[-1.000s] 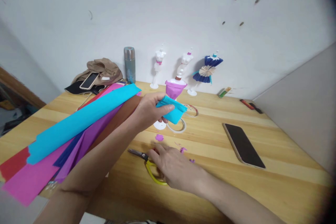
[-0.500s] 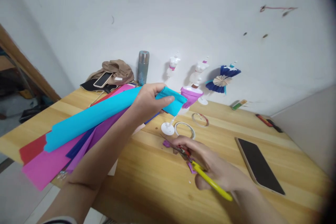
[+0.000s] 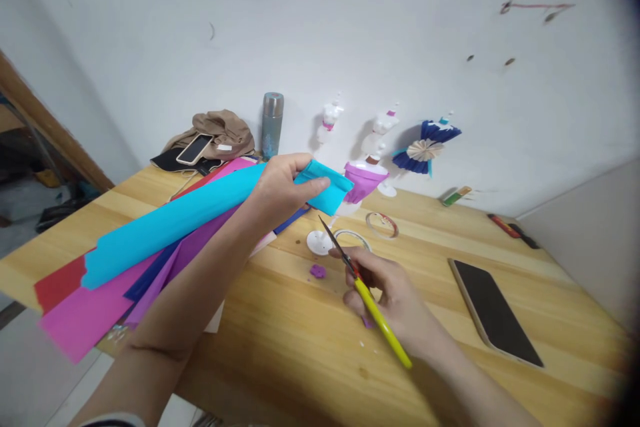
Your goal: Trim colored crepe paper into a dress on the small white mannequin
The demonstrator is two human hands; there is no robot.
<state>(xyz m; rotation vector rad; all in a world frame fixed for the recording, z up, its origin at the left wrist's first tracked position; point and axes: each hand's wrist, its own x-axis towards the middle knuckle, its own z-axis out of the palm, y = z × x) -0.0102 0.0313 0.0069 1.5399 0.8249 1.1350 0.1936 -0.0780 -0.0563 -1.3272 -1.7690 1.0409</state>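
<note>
My left hand grips a long roll of turquoise crepe paper, its thumb pressed on the folded end that sticks out to the right. My right hand is closed around scissors with a yellow handle, blades pointing up and left, just below the paper's end and apart from it. Behind the paper end stands a small white mannequin wrapped in purple paper. Its round white base, or that of another stand, shows at the left of a tape roll. A purple scrap lies near the blades.
Pink, red, blue and purple paper sheets lie under my left arm. Toward the wall stand a thermos, more mannequins and one in a blue pleated dress. A brown cloth is at left, a large phone at right.
My right hand has raised and turned the scissors, so the blades now point up toward the turquoise paper. My left hand keeps its grip on the paper, almost unmoved.
</note>
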